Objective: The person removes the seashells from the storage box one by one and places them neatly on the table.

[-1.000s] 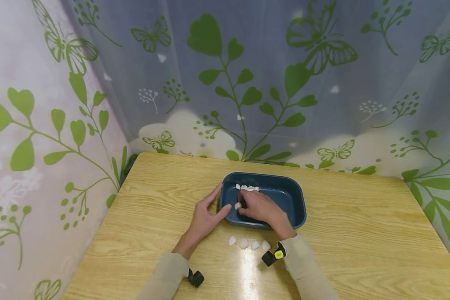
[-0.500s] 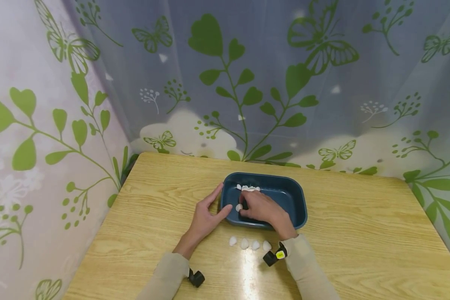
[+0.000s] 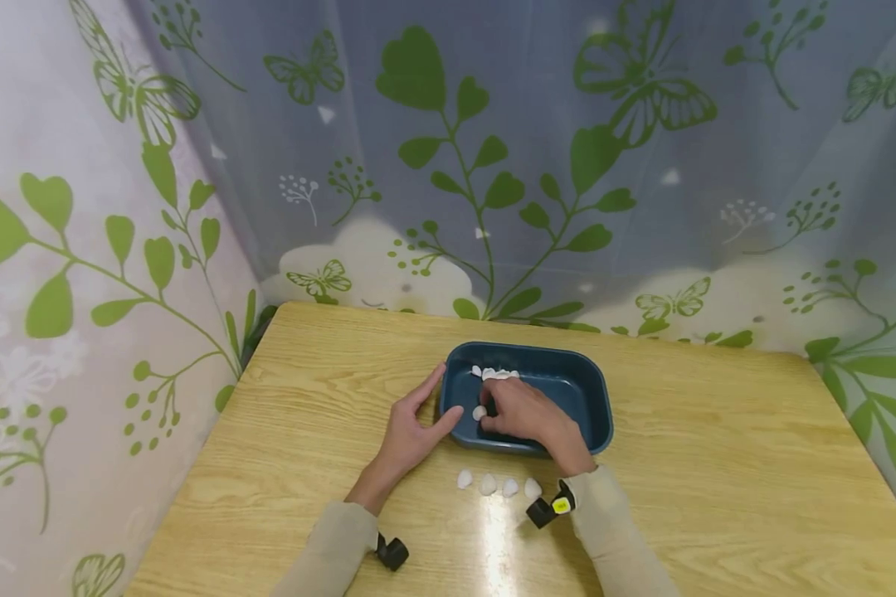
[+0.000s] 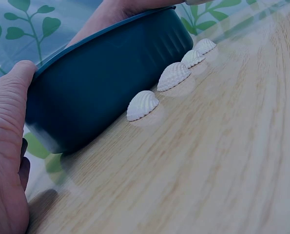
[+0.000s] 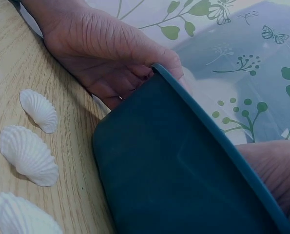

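- Shell [image 3: 479, 412], small and white, is pinched at the fingertips of the right hand [image 3: 526, 412], low inside the dark blue tray [image 3: 593, 390] near its left end.
- Left hand [image 3: 411, 433] lies on the table [image 3: 717, 497] with straight fingers spread, thumb and forefinger pressing the tray's left wall from outside.
- More white shells [image 3: 496, 374] are bunched against the tray's far wall.
- Four shells in a row [image 3: 496, 483] lie on the wood just in front of the tray, ribbed sides up.
- Behind the table hangs a curtain [image 3: 493, 149] printed with leaves and butterflies.
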`<state>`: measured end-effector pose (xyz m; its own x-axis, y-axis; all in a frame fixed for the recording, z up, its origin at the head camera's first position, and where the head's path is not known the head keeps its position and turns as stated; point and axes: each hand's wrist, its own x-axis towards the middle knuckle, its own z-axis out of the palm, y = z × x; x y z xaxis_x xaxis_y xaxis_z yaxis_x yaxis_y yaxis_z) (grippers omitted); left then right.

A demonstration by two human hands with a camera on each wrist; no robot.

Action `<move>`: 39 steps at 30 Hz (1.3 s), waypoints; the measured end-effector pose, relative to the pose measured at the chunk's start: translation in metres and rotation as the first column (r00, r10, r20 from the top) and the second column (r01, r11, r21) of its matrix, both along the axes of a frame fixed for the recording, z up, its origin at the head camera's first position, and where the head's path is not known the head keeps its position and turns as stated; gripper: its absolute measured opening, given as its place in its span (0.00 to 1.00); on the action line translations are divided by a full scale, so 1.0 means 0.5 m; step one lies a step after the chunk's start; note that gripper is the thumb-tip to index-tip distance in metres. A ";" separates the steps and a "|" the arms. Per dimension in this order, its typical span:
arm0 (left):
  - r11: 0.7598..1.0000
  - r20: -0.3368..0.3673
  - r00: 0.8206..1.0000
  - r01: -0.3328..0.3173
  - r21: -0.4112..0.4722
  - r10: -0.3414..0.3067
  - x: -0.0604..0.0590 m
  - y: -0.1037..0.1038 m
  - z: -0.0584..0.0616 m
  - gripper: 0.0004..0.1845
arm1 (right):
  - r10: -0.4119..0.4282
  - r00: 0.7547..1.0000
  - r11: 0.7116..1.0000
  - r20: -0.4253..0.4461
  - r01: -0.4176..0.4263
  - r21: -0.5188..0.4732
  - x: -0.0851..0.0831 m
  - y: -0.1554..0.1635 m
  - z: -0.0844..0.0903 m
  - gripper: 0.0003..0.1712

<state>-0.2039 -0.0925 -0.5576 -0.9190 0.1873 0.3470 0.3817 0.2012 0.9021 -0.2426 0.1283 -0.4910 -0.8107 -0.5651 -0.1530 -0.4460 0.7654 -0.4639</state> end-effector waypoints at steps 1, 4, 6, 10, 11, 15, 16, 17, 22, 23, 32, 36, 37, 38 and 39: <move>1.000 -0.002 1.000 -0.001 -0.001 0.001 0.000 0.001 0.000 0.37 | -0.003 1.000 1.000 0.000 0.003 -0.001 0.000 0.001 0.000 0.09; 1.000 0.001 1.000 0.000 0.005 0.000 0.001 0.004 0.002 0.37 | -0.005 1.000 1.000 -0.003 0.005 -0.003 0.002 0.006 0.002 0.09; 1.000 0.011 1.000 0.000 0.011 0.000 0.007 0.006 0.013 0.37 | -0.007 1.000 1.000 -0.003 0.007 -0.010 0.005 0.009 0.001 0.10; 1.000 0.035 0.999 -0.016 0.024 0.015 0.030 0.003 0.058 0.37 | 0.000 1.000 0.999 -0.003 0.000 -0.053 0.011 0.012 0.000 0.11; 0.999 0.032 0.999 -0.021 0.025 0.021 0.035 0.001 0.070 0.36 | 0.005 1.000 0.998 -0.007 -0.006 -0.066 0.012 0.013 0.000 0.11; 1.000 0.014 1.000 -0.020 0.024 0.020 0.041 -0.003 0.083 0.36 | 0.004 1.000 0.995 -0.012 -0.005 -0.104 0.019 0.017 0.003 0.11; 1.000 0.012 1.000 -0.016 0.024 0.015 0.041 -0.002 0.084 0.36 | -0.001 1.000 0.994 -0.010 0.000 -0.111 0.022 0.019 0.006 0.11; 1.000 0.012 1.000 -0.011 0.023 0.010 0.041 -0.002 0.085 0.36 | -0.004 1.000 0.993 -0.010 0.003 -0.115 0.025 0.022 0.009 0.10; 1.000 0.013 1.000 -0.008 0.022 0.008 0.039 0.002 0.082 0.36 | 0.000 1.000 0.989 -0.026 -0.003 -0.146 0.040 0.032 0.024 0.10; 1.000 0.009 1.000 -0.011 0.022 0.011 0.038 0.003 0.081 0.36 | 0.002 0.999 0.988 -0.032 -0.006 -0.152 0.043 0.034 0.027 0.10; 1.000 -0.017 1.000 -0.026 0.015 0.026 0.032 0.007 0.071 0.36 | 0.006 0.998 0.986 -0.067 -0.017 -0.166 0.065 0.046 0.054 0.10; 1.000 -0.022 1.000 -0.019 0.019 0.020 0.031 0.009 0.072 0.36 | -0.006 0.997 0.981 -0.075 -0.009 -0.196 0.079 0.056 0.065 0.09; 1.000 -0.020 1.000 -0.017 0.022 0.018 0.031 0.009 0.073 0.36 | -0.011 0.997 0.979 -0.074 -0.004 -0.202 0.083 0.059 0.067 0.09; 1.000 -0.018 1.000 -0.016 0.023 0.016 0.032 0.009 0.074 0.36 | -0.014 0.997 0.979 -0.071 -0.001 -0.206 0.088 0.061 0.070 0.09; 1.000 -0.013 1.000 -0.015 0.027 0.015 0.032 0.009 0.074 0.36 | -0.016 0.998 0.978 -0.068 0.001 -0.209 0.092 0.062 0.072 0.09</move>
<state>-0.1881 -0.0882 -0.5205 -0.9167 0.1642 0.3642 0.3911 0.1829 0.9020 -0.1966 0.1594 -0.4552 -0.8200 -0.5718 0.0245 -0.4766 0.6586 -0.5823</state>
